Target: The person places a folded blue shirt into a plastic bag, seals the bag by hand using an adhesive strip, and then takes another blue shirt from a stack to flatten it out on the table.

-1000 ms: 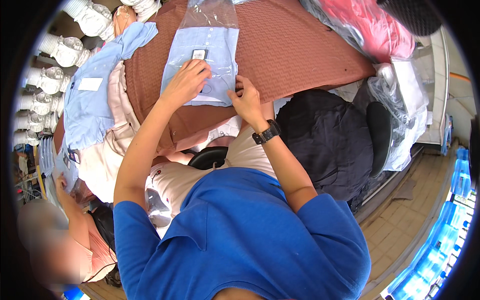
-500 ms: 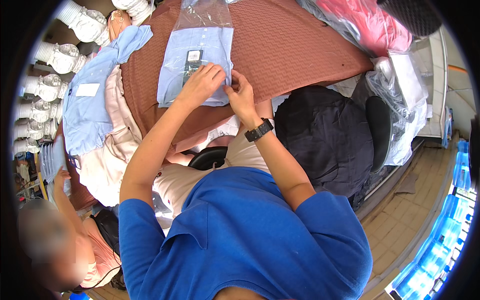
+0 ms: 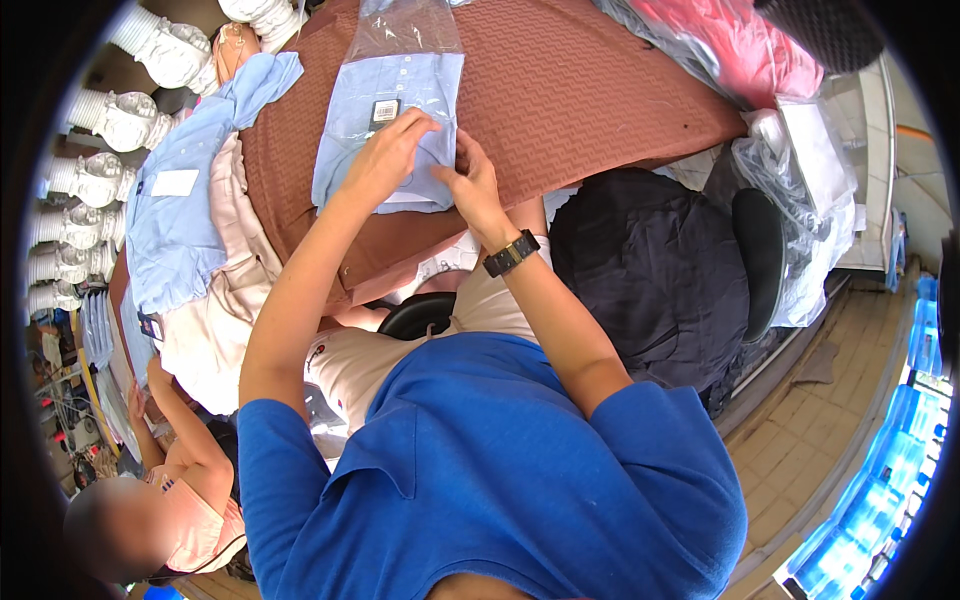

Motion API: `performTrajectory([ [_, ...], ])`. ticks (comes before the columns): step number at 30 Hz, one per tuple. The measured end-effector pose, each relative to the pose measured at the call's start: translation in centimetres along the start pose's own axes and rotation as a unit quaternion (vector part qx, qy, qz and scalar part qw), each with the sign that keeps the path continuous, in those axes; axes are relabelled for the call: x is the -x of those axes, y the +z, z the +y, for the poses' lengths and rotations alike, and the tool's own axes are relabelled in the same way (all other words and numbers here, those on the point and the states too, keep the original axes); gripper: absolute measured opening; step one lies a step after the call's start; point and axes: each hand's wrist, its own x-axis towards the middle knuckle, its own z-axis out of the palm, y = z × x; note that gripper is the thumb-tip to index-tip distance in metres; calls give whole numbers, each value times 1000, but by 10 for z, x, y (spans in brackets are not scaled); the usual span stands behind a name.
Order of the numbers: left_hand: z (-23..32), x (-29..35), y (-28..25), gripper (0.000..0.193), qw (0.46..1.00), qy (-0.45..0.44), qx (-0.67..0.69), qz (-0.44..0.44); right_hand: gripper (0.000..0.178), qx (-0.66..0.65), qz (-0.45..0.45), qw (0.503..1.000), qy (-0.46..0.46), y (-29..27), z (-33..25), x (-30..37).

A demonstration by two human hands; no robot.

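Note:
A folded light-blue shirt [image 3: 345, 125] lies in a clear plastic bag [image 3: 405, 35] on the brown textured cloth. A dark tag with a white label [image 3: 385, 112] shows on its front, partly covered by my left hand [image 3: 388, 158]. That hand rests over the bagged shirt, its fingers loosely bent and stretched toward the shirt's right edge. My right hand [image 3: 474, 188], with a dark watch on its wrist, is at that right edge, thumb and fingers apart. Neither hand shows a firm grip on the bag.
Another light-blue shirt [image 3: 180, 220] and pale pink cloth [image 3: 225, 280] hang over the table's left side. A black cloth-covered round thing [image 3: 650, 280] stands at my right. Pink bagged garments [image 3: 735, 45] lie at the far right. A co-worker [image 3: 195, 500] is at the lower left.
My hands have moved slightly apart, and the right thumb and fingers have opened. The bagged shirt has shifted slightly left. The co-worker's arms and body have moved.

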Motion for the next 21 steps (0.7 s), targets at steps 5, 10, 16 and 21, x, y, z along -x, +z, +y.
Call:
performTrajectory([
  [5, 14, 5, -7, 43, 995, -14, -24, -93, 54, 34, 2, 999, 29, 0, -3, -11],
  [10, 26, 19, -14, 58, 993, -6, -34, -112, 48, -42, -43, 995, 75, 0, -5, -18],
  [16, 33, 21, -17, 63, 996, -8, -12, -89, 46, -87, -20, 996, 22, 4, 13, -23],
  [21, 27, 29, -19, 67, 993, -41, 38, -100, 48, 184, 63, 981, 8, 18, 2, -7],
])
